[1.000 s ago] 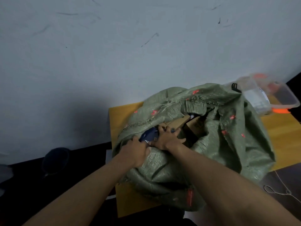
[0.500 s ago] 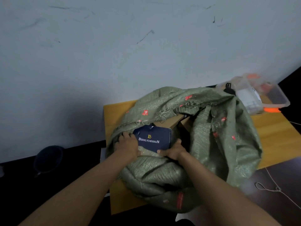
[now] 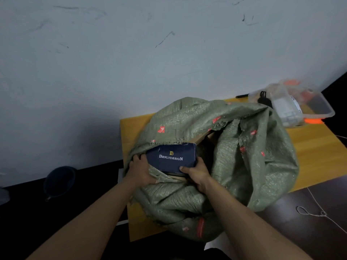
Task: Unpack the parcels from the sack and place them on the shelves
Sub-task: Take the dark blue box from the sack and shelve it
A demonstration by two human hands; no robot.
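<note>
Gripping the flat navy blue printed box (image 3: 171,157) at the woven green sack's (image 3: 253,162) mouth, left hand (image 3: 141,170) and right hand (image 3: 197,172) are clamping its sides, fingers (image 3: 185,168) curled over its near edge.

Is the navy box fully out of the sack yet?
No. The navy box sits in the sack mouth, fabric overlapping its top and lower edges.

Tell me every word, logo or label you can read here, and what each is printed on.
"BENLYDESIGN", in white under a gold monogram logo: on the dark blue box in the green sack.
Red marks on the sack: too small to read.
Label in the clear plastic bin: blurred, unreadable.
</note>
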